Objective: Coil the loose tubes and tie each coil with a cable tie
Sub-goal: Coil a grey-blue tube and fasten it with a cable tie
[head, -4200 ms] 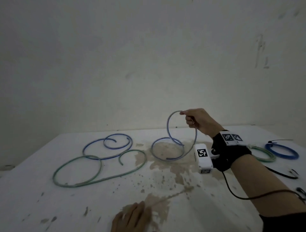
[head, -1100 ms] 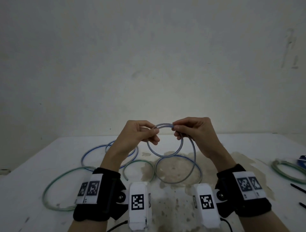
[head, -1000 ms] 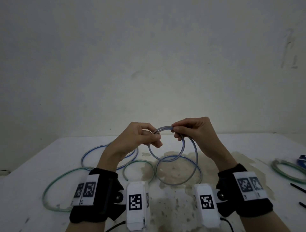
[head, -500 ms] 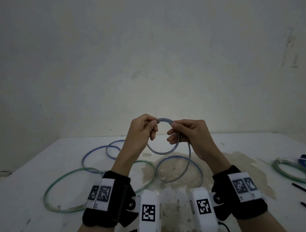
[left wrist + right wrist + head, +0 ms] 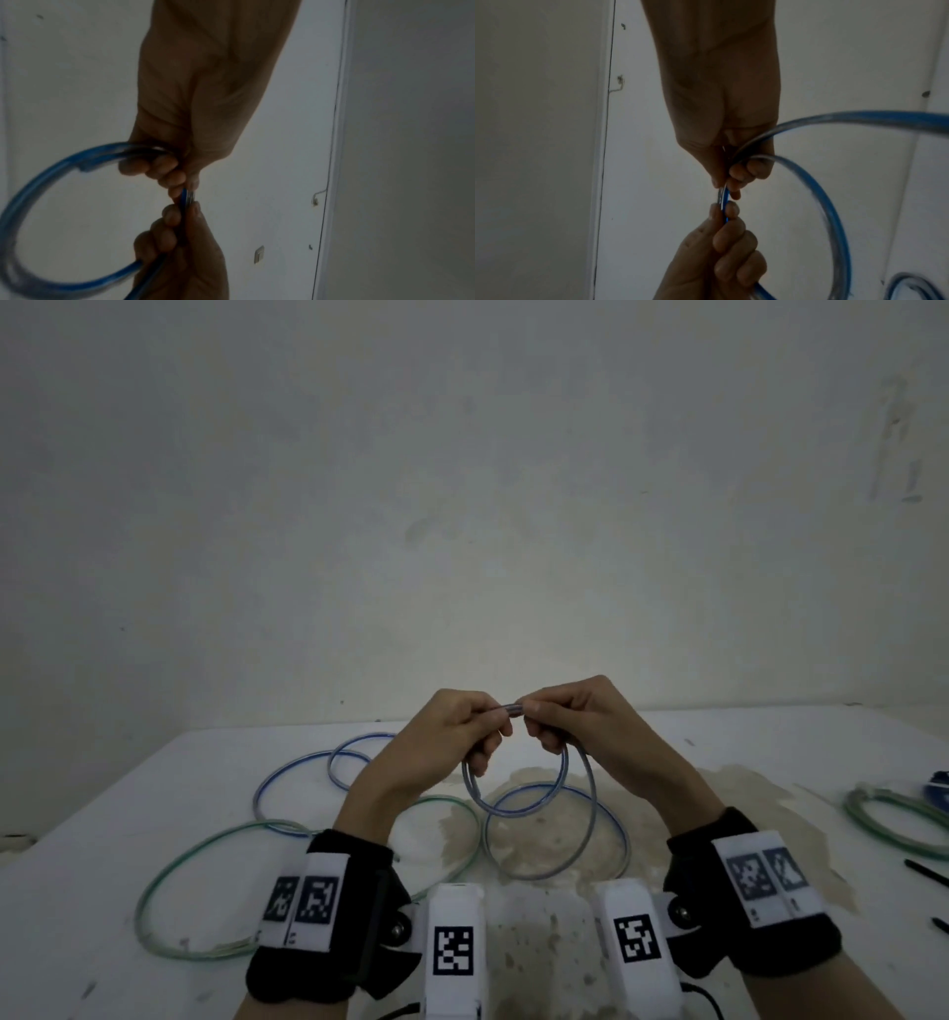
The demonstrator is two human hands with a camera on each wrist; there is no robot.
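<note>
Hands closer than before: left hand (image 5: 452, 731) and right hand (image 5: 575, 716) both pinch blue tube (image 5: 560, 803) above table (image 5: 154, 788); coiling unfinished, untied, green tube (image 5: 205, 855) loose.

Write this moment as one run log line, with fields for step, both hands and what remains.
step: coiling blue tube | left hand: pinches coil top | right hand: pinches coil top | remaining: tail on table, untied

blue tube (image 5: 518, 806) (half-coiled) between hands
</note>
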